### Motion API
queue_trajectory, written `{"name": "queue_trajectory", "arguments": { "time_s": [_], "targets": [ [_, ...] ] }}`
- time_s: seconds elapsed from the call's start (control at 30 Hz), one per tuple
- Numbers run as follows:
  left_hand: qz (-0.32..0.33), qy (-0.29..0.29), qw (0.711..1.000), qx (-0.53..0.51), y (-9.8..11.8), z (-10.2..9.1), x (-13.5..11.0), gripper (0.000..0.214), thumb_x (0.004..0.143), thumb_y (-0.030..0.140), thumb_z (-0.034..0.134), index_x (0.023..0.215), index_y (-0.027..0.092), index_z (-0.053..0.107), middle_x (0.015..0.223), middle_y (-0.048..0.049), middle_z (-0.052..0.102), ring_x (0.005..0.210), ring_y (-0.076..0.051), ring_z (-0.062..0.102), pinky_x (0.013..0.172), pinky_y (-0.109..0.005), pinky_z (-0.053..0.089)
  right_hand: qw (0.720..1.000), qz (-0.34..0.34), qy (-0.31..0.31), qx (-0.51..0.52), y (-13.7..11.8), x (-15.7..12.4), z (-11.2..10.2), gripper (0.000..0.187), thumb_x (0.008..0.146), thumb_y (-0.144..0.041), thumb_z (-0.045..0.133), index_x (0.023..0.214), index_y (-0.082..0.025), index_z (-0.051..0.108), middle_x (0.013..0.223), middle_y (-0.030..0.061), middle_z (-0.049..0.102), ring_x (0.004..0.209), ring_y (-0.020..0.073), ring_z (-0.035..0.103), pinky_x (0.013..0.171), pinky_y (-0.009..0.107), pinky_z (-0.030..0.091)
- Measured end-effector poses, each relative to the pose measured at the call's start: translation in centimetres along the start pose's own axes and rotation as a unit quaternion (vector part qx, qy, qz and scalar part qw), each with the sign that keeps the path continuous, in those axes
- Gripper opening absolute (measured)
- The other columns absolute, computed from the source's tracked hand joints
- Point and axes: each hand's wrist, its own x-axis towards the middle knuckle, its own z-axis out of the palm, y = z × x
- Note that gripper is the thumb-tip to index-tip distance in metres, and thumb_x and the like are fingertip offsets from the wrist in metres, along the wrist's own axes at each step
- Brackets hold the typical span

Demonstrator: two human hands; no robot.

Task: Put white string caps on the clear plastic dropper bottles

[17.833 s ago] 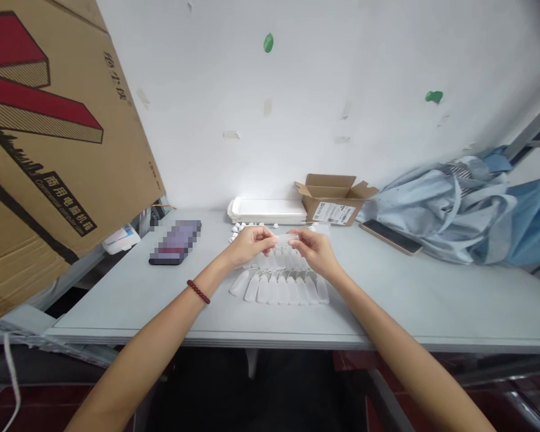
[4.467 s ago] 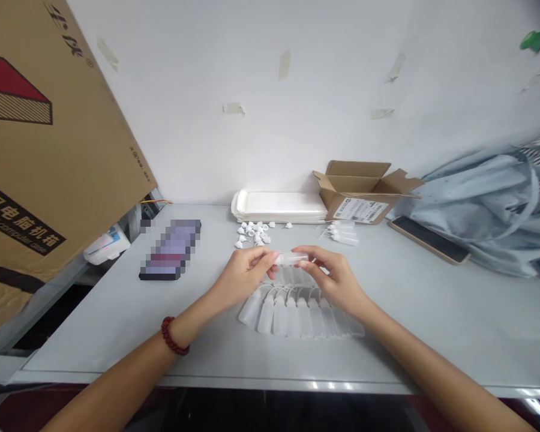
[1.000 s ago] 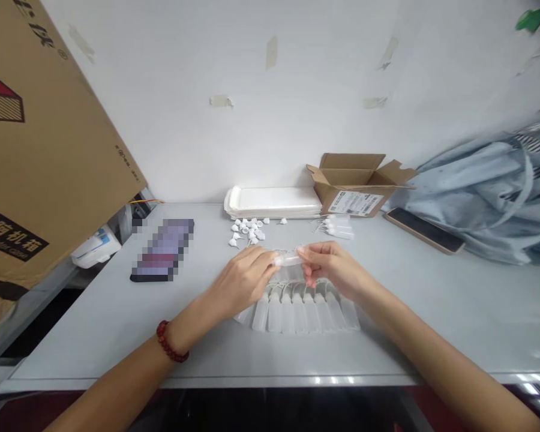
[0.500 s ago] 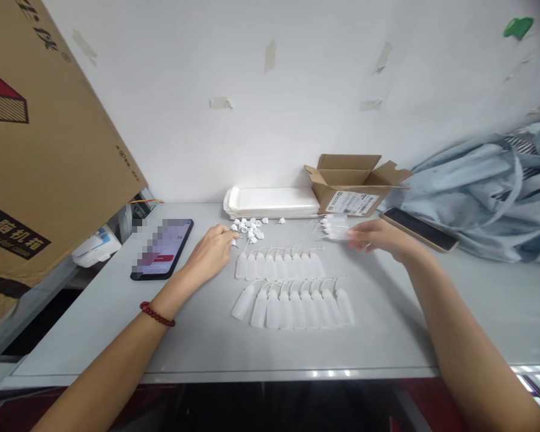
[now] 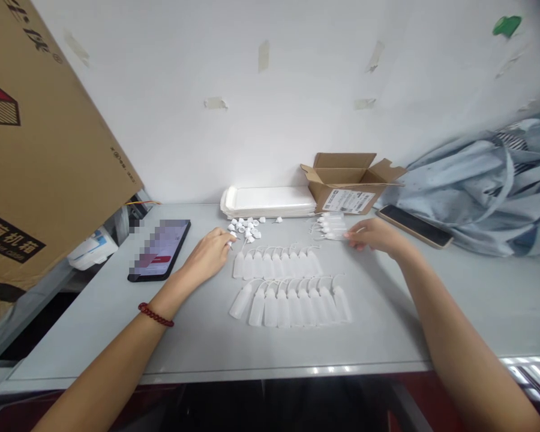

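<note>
My left hand [image 5: 208, 253] rests at the left edge of a loose pile of small white caps [image 5: 251, 225]. Its thumb and fingers are pinched, with a white cap [image 5: 229, 244] showing at the fingertips. On the right, my right hand [image 5: 374, 236] has its fingertips closed at the base of a translucent bottle [image 5: 335, 235]. That bottle lies on its side beside several similar bottles [image 5: 334, 221], thin tips pointing left. Between my arms, more translucent bottles with thin bent tubes lie in a back row [image 5: 276, 265] and a front row [image 5: 294, 307].
A white stack of flat packs [image 5: 272, 201] and an open cardboard box [image 5: 348, 191] stand against the wall. Phones lie on the left [image 5: 164, 255] and right [image 5: 414, 225] of the table. A large carton [image 5: 58, 150] leans at left; pale blue fabric [image 5: 472, 180] is heaped at right.
The view has shifted slightly. My right hand has drawn back a little from the bottle group, and more of the nearest bottle shows. My left hand stays by the caps.
</note>
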Motion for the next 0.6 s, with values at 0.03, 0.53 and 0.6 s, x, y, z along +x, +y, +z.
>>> {"name": "queue_trajectory", "arguments": {
  "time_s": [0.03, 0.53, 0.6],
  "targets": [
    [-0.001, -0.002, 1.000, 0.002, 0.1, 0.0, 0.0, 0.032, 0.085, 0.017, 0.039, 0.102, 0.014, 0.065, 0.104, -0.0121, 0.062, 0.094, -0.024, 0.060, 0.088, -0.037, 0.046, 1.000, -0.001, 0.005, -0.007, 0.0, 0.0, 0.0, 0.018, 0.074, -0.032, 0.066, 0.074, -0.014, 0.061, 0.067, 0.0081, 0.071, 0.051, 0.0136, 0.060, 0.045, 0.023, 0.037],
    [-0.025, -0.023, 0.998, 0.054, 0.5, -0.4, -0.4, 0.029, 0.087, 0.021, 0.037, 0.101, 0.013, 0.061, 0.101, -0.0139, 0.061, 0.095, -0.027, 0.059, 0.086, -0.039, 0.045, 0.959, -0.256, -0.074, -0.099, -4.9, -4.6, 3.8, 0.021, 0.077, -0.030, 0.046, 0.059, -0.019, 0.048, 0.053, -0.0018, 0.049, 0.050, 0.0113, 0.042, 0.049, 0.024, 0.030],
    [-0.036, -0.014, 0.998, 0.049, 0.9, -0.6, -0.4, 0.029, 0.088, 0.024, 0.037, 0.100, 0.013, 0.061, 0.100, -0.0142, 0.062, 0.093, -0.027, 0.060, 0.083, -0.039, 0.045, 0.952, -0.261, -0.115, -0.109, -5.1, -5.2, 4.4, 0.021, 0.076, -0.029, 0.048, 0.058, -0.018, 0.047, 0.052, -0.0024, 0.047, 0.049, 0.0106, 0.039, 0.048, 0.024, 0.028]
  ]
}}
